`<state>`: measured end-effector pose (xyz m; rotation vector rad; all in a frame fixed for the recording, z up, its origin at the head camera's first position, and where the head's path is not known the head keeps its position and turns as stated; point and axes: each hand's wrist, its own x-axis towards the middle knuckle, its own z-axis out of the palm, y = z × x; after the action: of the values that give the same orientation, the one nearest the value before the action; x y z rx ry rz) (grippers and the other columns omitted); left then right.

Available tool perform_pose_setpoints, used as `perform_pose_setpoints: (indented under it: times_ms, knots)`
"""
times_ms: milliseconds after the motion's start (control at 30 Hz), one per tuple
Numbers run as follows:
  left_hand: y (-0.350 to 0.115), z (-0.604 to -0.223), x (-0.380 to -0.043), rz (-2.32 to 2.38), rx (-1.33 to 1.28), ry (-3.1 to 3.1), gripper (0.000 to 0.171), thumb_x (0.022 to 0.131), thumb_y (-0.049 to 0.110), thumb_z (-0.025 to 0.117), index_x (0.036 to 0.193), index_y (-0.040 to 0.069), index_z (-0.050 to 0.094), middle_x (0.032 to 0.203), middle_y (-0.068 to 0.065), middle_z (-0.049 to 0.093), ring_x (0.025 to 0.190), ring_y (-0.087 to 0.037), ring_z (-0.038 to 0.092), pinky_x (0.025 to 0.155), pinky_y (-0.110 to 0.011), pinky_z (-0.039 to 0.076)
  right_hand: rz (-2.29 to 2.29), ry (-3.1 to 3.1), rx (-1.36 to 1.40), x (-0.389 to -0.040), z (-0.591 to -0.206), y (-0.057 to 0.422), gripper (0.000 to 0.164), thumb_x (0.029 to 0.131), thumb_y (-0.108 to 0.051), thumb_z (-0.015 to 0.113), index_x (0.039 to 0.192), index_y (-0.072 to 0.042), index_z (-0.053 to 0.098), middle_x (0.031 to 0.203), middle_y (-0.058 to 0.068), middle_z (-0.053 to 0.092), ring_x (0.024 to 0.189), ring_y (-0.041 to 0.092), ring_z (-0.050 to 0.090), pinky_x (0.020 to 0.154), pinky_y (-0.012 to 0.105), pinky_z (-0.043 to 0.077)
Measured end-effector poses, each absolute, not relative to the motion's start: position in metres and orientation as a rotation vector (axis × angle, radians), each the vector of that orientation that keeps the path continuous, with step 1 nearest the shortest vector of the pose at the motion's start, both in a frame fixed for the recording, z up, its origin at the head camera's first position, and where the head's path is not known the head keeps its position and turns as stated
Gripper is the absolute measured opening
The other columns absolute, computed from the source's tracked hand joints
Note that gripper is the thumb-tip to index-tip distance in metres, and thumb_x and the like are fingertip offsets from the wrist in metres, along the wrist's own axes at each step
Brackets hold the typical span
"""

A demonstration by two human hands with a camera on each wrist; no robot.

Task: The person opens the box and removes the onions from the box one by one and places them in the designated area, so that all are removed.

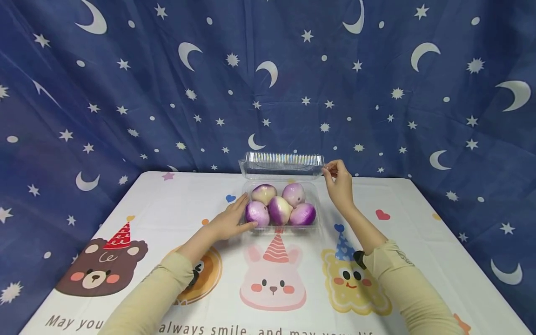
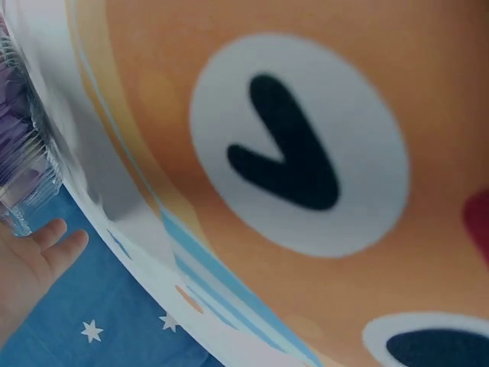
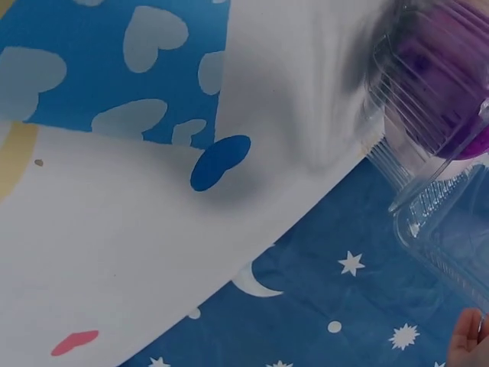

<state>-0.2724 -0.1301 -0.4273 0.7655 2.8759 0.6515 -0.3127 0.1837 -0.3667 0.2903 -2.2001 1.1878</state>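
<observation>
Clear plastic clamshell [image 1: 293, 228] on the tablecloth [image 1: 408, 246], holding purple onions [image 1: 280, 211], is judged thin, flexible, slippery — best gripped by its rims. Its raised lid [image 1: 284, 172] is pinched by the right hand [image 1: 340, 184]; its side is touched by the left hand [image 1: 229, 221] — fingers straight.

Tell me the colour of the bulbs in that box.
The bulbs are purple, paling to cream or lilac, clearest in the head view.
</observation>
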Motion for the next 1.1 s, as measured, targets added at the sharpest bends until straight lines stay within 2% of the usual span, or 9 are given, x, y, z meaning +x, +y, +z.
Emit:
perform_pose_setpoints:
  times_ms: [100, 300, 433, 867, 967, 1100]
  knots:
    - [-0.129, -0.426, -0.267, 0.588, 0.782, 2.894, 0.087, 0.092, 0.053, 0.050, 0.150, -0.001, 0.014, 0.159, -0.016, 0.009, 0.139, -0.043, 0.025, 0.104, -0.058, 0.035, 1.189, -2.193, 0.288, -0.310, -0.366, 0.186, 0.014, 0.092, -0.003, 0.058, 0.098, 0.007, 0.052, 0.095, 0.023, 0.062, 0.090, 0.031, 0.061, 0.080, 0.029, 0.050]
    - [-0.130, -0.425, -0.254, 0.531, 0.854, 2.918, 0.086, 0.091, 0.052, 0.051, 0.148, -0.005, 0.019, 0.157, -0.019, 0.014, 0.140, -0.041, 0.026, 0.111, -0.050, 0.029, 1.202, -2.168, 0.288, -0.307, -0.368, 0.191, 0.014, 0.092, -0.006, 0.059, 0.094, 0.007, 0.054, 0.091, 0.022, 0.061, 0.082, 0.027, 0.059, 0.073, 0.006, 0.040]
    - [-0.130, -0.426, -0.247, 0.508, 0.869, 2.955, 0.087, 0.090, 0.053, 0.052, 0.147, -0.006, 0.022, 0.156, -0.020, 0.018, 0.139, -0.040, 0.027, 0.111, -0.048, 0.030, 1.180, -2.179, 0.335, -0.307, -0.369, 0.194, 0.014, 0.092, -0.007, 0.058, 0.092, 0.007, 0.055, 0.090, 0.022, 0.062, 0.080, 0.028, 0.060, 0.071, 0.002, 0.037]
    - [-0.130, -0.429, -0.231, 0.505, 0.924, 2.951, 0.088, 0.089, 0.053, 0.053, 0.146, -0.006, 0.023, 0.155, -0.022, 0.018, 0.139, -0.041, 0.028, 0.112, -0.049, 0.028, 1.208, -2.280, 0.344, -0.311, -0.375, 0.196, 0.012, 0.092, -0.001, 0.056, 0.101, 0.006, 0.056, 0.094, 0.022, 0.064, 0.085, 0.031, 0.063, 0.073, 0.007, 0.041]
    - [-0.131, -0.429, -0.228, 0.505, 0.920, 2.941, 0.088, 0.089, 0.053, 0.053, 0.147, -0.005, 0.022, 0.156, -0.021, 0.017, 0.139, -0.041, 0.027, 0.113, -0.048, 0.027, 1.240, -2.342, 0.319, -0.313, -0.382, 0.197, 0.013, 0.094, -0.004, 0.055, 0.102, 0.006, 0.057, 0.095, 0.022, 0.064, 0.086, 0.031, 0.063, 0.074, 0.014, 0.045]
    - [-0.132, -0.426, -0.226, 0.518, 0.933, 2.943, 0.088, 0.089, 0.052, 0.054, 0.146, -0.007, 0.023, 0.155, -0.022, 0.019, 0.139, -0.041, 0.027, 0.112, -0.049, 0.027, 1.279, -2.420, 0.287, -0.315, -0.388, 0.199, 0.018, 0.096, -0.007, 0.052, 0.109, 0.005, 0.055, 0.100, 0.023, 0.064, 0.091, 0.035, 0.064, 0.079, 0.033, 0.052]
